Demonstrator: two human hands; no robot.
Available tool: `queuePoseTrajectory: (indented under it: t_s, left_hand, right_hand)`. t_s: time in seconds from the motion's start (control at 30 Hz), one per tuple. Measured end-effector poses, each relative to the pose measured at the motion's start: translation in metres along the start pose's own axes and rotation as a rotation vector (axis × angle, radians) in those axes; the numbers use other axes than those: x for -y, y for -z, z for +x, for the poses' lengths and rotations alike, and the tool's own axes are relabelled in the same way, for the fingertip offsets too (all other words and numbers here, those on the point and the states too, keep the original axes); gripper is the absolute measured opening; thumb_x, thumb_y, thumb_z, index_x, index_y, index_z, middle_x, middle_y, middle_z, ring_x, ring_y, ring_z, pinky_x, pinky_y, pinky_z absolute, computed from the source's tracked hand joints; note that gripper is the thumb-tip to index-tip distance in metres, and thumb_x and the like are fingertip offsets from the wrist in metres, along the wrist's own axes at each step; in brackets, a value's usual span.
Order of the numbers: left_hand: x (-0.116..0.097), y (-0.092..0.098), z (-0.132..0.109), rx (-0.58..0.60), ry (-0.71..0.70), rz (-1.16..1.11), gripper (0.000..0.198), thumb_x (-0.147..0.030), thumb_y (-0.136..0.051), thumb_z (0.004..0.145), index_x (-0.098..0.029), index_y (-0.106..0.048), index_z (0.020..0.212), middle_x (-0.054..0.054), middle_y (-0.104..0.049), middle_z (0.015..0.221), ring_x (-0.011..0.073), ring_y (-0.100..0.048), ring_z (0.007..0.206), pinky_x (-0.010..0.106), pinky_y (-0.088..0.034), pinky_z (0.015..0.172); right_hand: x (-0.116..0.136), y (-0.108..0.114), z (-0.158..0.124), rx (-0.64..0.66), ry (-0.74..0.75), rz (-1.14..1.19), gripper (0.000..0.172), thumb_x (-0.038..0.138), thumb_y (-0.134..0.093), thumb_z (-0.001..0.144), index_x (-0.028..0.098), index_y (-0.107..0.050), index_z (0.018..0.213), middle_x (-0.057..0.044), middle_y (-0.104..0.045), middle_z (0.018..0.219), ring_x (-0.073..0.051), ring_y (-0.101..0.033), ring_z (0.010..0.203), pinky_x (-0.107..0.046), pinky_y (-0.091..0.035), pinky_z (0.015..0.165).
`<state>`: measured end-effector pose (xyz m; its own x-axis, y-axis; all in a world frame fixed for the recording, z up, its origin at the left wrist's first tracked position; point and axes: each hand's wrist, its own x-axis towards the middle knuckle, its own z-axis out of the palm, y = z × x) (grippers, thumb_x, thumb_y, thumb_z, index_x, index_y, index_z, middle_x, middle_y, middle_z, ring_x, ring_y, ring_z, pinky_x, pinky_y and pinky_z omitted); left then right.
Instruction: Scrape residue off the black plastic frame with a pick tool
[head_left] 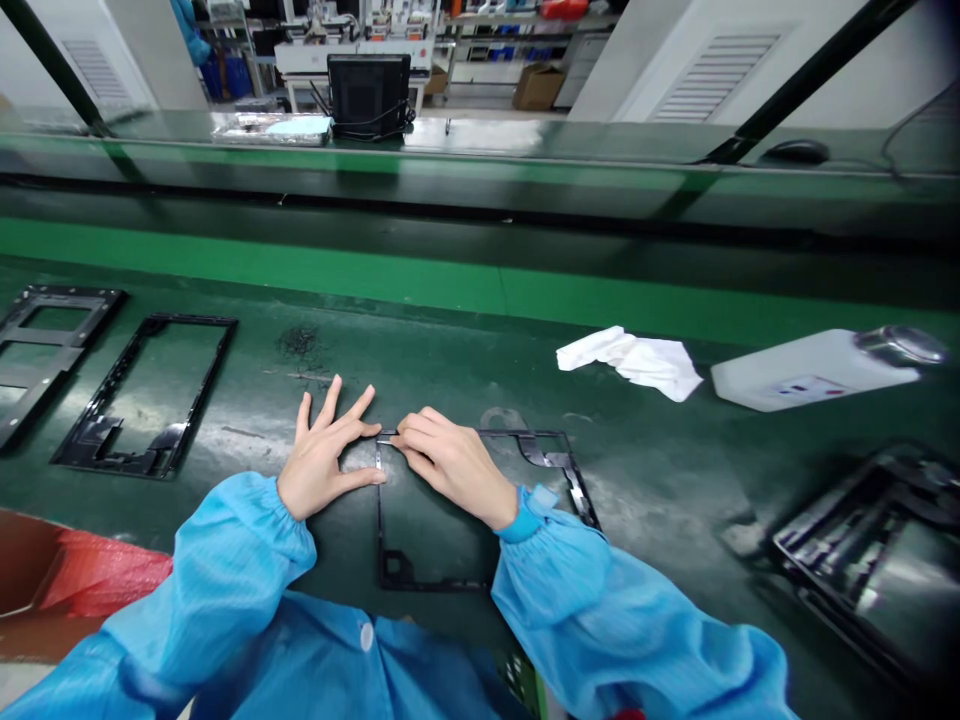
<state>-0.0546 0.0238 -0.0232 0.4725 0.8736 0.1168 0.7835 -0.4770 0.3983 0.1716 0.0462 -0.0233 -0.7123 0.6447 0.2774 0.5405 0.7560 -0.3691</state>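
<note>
A thin black rectangular frame (380,530) lies flat on the green table in front of me. My left hand (326,455) is open at its upper left corner, fingers spread, with thumb and index fingertips touching the left side. At the same corner, my right hand (450,460) is closed in a pinch, its fingertips against the top edge. A small silvery piece shows beside those fingertips, but what they hold is hidden. Dark flat strips (551,458) sit at the frame's upper right corner. My right sleeve covers part of its right and lower sides.
Another black frame (154,465) and a wider black panel (56,350) lie at left. Dark scraps (300,342) are beyond my left hand. A white cloth (637,362), a white bottle (810,370) on its side and stacked black frames (862,540) are at right.
</note>
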Motion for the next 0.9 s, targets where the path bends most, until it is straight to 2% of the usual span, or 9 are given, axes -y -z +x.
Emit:
queuePoseTrajectory:
  t_s: [0.17, 0.3, 0.43, 0.57, 0.7, 0.8, 0.9]
  left_hand:
    - [0.002, -0.002, -0.001, -0.012, -0.012, 0.008, 0.050, -0.060, -0.060, 0.085, -0.026, -0.058, 0.121, 0.003, -0.028, 0.155, 0.0319, 0.001, 0.147, 0.063, 0.003, 0.112]
    - [0.003, -0.005, -0.001, -0.040, 0.012, 0.017, 0.029, -0.043, -0.047, 0.097, -0.028, -0.060, 0.119, -0.001, -0.028, 0.155, 0.0282, 0.001, 0.147, 0.062, 0.000, 0.113]
    - [0.003, -0.005, 0.000, -0.064, 0.030, 0.034, 0.026, -0.034, -0.042, 0.100, -0.030, -0.062, 0.117, -0.003, -0.030, 0.154, 0.0276, -0.001, 0.147, 0.062, -0.001, 0.113]
    - [0.001, -0.004, 0.000, -0.073, 0.031, 0.046, 0.026, -0.035, -0.043, 0.100, -0.030, -0.063, 0.115, -0.002, -0.032, 0.153, 0.0283, -0.004, 0.147, 0.064, -0.002, 0.112]
    - [-0.002, -0.004, 0.000, -0.095, 0.028, 0.073, 0.027, -0.044, -0.049, 0.096, -0.029, -0.064, 0.112, -0.001, -0.031, 0.153, 0.0304, -0.004, 0.147, 0.065, -0.001, 0.111]
    - [-0.002, -0.003, 0.001, -0.096, 0.009, 0.101, 0.034, -0.052, -0.056, 0.090, -0.027, -0.064, 0.111, 0.001, -0.030, 0.153, 0.0329, -0.005, 0.146, 0.066, 0.000, 0.111]
    - [-0.001, -0.004, 0.004, -0.091, -0.003, 0.120, 0.037, -0.051, -0.056, 0.091, -0.028, -0.061, 0.119, 0.003, -0.031, 0.153, 0.0334, -0.005, 0.146, 0.067, -0.001, 0.110]
  right_hand:
    - [0.000, 0.000, -0.001, 0.006, 0.017, -0.010, 0.016, 0.013, -0.044, 0.096, 0.019, -0.059, 0.095, -0.006, -0.060, 0.095, -0.018, -0.050, 0.088, -0.027, -0.043, 0.069]
    - [-0.002, 0.000, -0.001, 0.018, 0.034, 0.029, 0.016, 0.012, -0.046, 0.094, 0.019, -0.060, 0.092, -0.005, -0.060, 0.093, -0.017, -0.051, 0.086, -0.026, -0.042, 0.069]
    - [-0.001, 0.004, 0.001, 0.027, 0.019, 0.017, 0.015, 0.014, -0.046, 0.095, 0.019, -0.060, 0.094, -0.005, -0.060, 0.094, -0.017, -0.053, 0.087, -0.025, -0.042, 0.070]
    - [0.008, 0.021, -0.003, 0.033, -0.077, -0.036, 0.013, 0.017, -0.047, 0.096, 0.019, -0.060, 0.099, -0.006, -0.059, 0.100, -0.017, -0.057, 0.092, -0.025, -0.043, 0.068]
    - [0.026, 0.036, -0.015, 0.073, -0.228, -0.103, 0.016, 0.020, -0.049, 0.096, 0.018, -0.058, 0.110, -0.006, -0.059, 0.105, -0.016, -0.061, 0.080, -0.025, -0.043, 0.063]
    - [0.038, 0.039, -0.027, 0.140, -0.214, -0.093, 0.015, 0.021, -0.048, 0.098, 0.020, -0.060, 0.106, -0.004, -0.059, 0.103, -0.016, -0.062, 0.079, -0.025, -0.043, 0.062]
    - [0.044, 0.036, -0.035, 0.195, -0.168, -0.073, 0.014, 0.022, -0.048, 0.098, 0.021, -0.060, 0.105, -0.004, -0.058, 0.102, -0.016, -0.061, 0.080, -0.024, -0.042, 0.059]
